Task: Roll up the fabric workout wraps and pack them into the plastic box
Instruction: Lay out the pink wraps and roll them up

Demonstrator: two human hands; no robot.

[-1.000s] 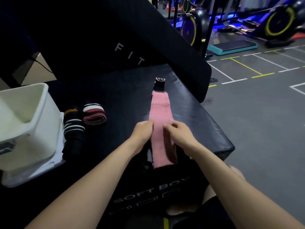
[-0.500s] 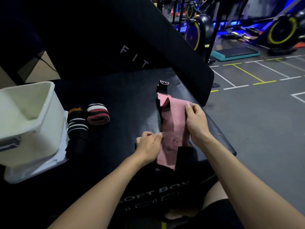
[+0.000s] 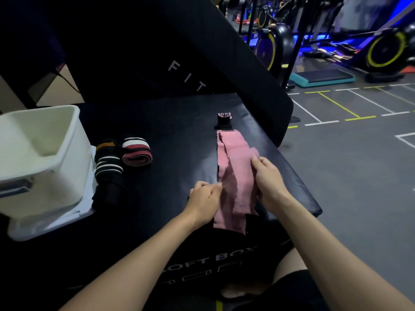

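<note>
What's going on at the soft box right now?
A person is working on a pink fabric wrap laid flat on the black soft box. The left hand pinches its left edge and the right hand grips its right side; it is not rolled yet. Two rolled striped wraps sit beside the white plastic box, not inside it.
</note>
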